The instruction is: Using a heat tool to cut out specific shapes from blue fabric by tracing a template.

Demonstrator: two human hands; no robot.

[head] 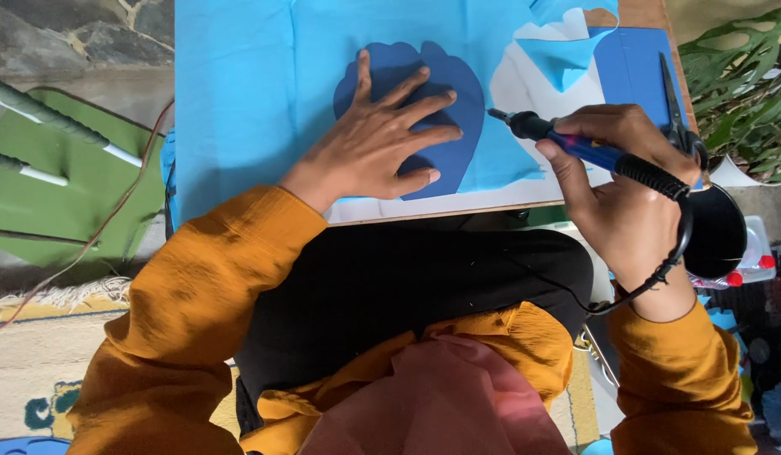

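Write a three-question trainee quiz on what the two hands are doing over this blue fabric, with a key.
1. True or false: the left hand lies flat, fingers spread, on the dark blue shape.
2. What does the right hand hold?
A. the scissors
B. the corded heat tool
C. a ruler
3. Fill in: the tool's tip points toward the ______ blue fabric.

Key: 1 true; 2 B; 3 light.
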